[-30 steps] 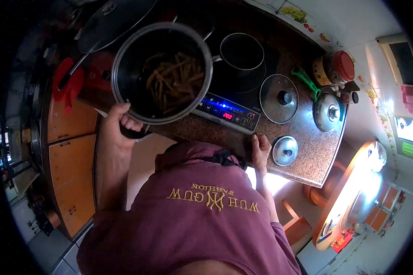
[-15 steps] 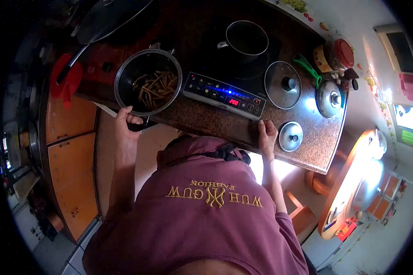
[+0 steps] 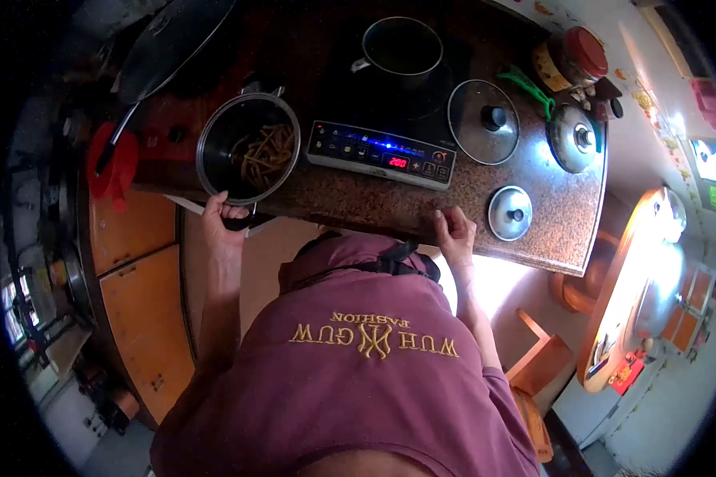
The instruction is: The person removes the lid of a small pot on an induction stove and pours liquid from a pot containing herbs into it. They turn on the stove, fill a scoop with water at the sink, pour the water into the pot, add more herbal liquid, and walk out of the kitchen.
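My left hand (image 3: pixel 222 218) is closed around the dark handle of a deep pot (image 3: pixel 288 163). Inside the pot lie brown, strip-like pieces of food (image 3: pixel 266 154), piled toward its right side. My right hand (image 3: pixel 455 232) rests at the front edge of the counter, fingers curled together with nothing visible in them. Just beyond it is the control panel of an induction cooker (image 3: pixel 380 157), its red display reading 200. A small saucepan (image 3: pixel 403 46) stands on the cooker, its contents too dark to make out. Close to my right hand lies a small glass lid (image 3: pixel 501 225).
A larger glass lid (image 3: pixel 473 131) and a steel lid (image 3: pixel 566 149) lie right of the cooker. Behind them are a green-handled utensil (image 3: pixel 527 86) and a red-topped jar (image 3: pixel 585 54). At left sit a large dark pan (image 3: pixel 171 52) and a red plastic item (image 3: pixel 119 171).
My right hand has drawn back from the cooker's front corner to the counter edge. My left hand stays on the pot handle. The whole view has shifted slightly.
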`<state>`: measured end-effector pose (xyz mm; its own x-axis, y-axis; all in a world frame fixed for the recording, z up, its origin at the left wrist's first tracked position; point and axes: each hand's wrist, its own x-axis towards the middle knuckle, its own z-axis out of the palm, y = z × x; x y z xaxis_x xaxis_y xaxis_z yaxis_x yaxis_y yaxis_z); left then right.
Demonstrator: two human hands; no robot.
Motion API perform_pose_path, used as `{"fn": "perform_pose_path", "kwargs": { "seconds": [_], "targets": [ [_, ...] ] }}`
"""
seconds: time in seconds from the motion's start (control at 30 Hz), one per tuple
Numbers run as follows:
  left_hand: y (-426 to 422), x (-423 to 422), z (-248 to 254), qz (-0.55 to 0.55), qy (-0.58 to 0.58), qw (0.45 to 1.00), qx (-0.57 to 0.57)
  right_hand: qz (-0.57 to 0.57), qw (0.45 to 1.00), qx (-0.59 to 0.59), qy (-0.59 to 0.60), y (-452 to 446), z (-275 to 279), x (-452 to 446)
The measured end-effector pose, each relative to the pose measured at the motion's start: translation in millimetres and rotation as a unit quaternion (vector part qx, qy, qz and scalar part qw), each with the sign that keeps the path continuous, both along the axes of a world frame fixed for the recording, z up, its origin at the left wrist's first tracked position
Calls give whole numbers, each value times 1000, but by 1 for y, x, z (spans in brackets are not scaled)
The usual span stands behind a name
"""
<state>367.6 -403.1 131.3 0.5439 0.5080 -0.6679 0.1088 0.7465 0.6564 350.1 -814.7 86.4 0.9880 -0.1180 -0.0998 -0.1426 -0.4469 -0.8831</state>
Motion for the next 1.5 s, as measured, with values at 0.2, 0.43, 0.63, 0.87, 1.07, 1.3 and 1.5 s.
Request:
{"fn": "perform_pose_path", "kwargs": {
  "seconds": [0.2, 0.43, 0.63, 0.87, 1.07, 1.3, 1.5],
  "targets": [
    [-9, 2, 5, 19, 26, 999, -17, -7, 1000, 24, -2, -18, -17, -8],
    [-20, -2, 6, 29, -14, 999, 23, 54, 998, 10, 11, -29, 3, 2],
    [-32, -29, -17, 74, 13, 997, 12, 97, 995, -19, 19, -41, -2, 7],
    [-82, -100, -67, -174, 12, 965, 197, 114, 993, -6, 36, -47, -2, 5],
    [-170, -62, -4, -469, 58, 802, 365, 134, 989, 32, 56, -49, 20, 11],
    [-203, -13, 29, -634, -81, 673, 373, 206, 975, 16, -79, -30, 90, 10],
    [-197, -7, -5, -686, -236, 587, 359, 233, 960, -26, -152, 20, 103, -17]
  ]
}}
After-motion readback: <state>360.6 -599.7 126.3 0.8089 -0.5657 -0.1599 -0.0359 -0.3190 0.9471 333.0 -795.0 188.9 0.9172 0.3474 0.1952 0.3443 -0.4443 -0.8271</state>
